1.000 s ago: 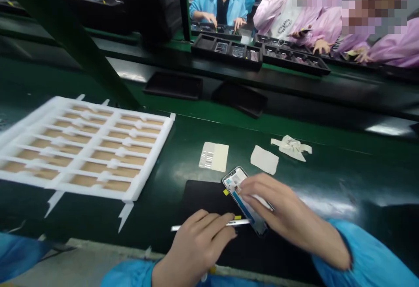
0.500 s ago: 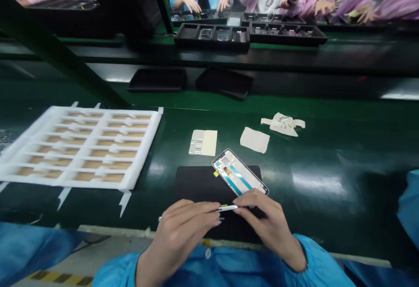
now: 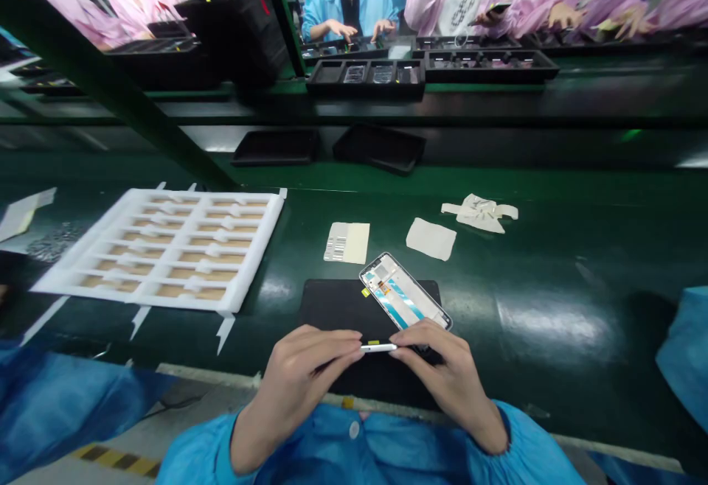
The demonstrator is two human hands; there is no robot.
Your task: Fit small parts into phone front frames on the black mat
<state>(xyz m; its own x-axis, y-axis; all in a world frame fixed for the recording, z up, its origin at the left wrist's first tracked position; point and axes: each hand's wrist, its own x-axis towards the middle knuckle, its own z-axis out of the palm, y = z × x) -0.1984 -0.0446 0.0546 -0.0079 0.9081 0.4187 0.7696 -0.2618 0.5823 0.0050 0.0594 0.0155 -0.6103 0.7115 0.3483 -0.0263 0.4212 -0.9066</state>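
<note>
A: What do the hands have?

B: The left hand [image 3: 299, 378] and right hand [image 3: 448, 374] pinch opposite ends of a slim white bar [image 3: 379, 348], above the near half of the black mat [image 3: 332, 304]. It shows edge-on, so I can't tell what part it is.

A: And the phone frame [image 3: 408, 295]?

B: It slants over the mat's far right corner, pale inside, with glossy blue strips, a small orange-brown patch and a dark rim. The right hand overlaps its near end; whether they touch, I can't tell.

A: What else is on the bench [image 3: 498, 264]?

B: Just beyond the mat, a card with silvery strips [image 3: 346, 242]; beyond its right corner, a white paper piece [image 3: 431, 239] and a crumpled white wrapper [image 3: 480, 212]. Left of the mat, a white slotted tray [image 3: 191, 249] with brown compartment bottoms.

A: And the room?

B: Well beyond the mat, two shallow black trays [image 3: 276, 147], then divided black trays [image 3: 365, 79] before co-workers in blue and pink jackets. Left of the mat, a striped yellow-and-black floor marking [image 3: 116, 459].
</note>
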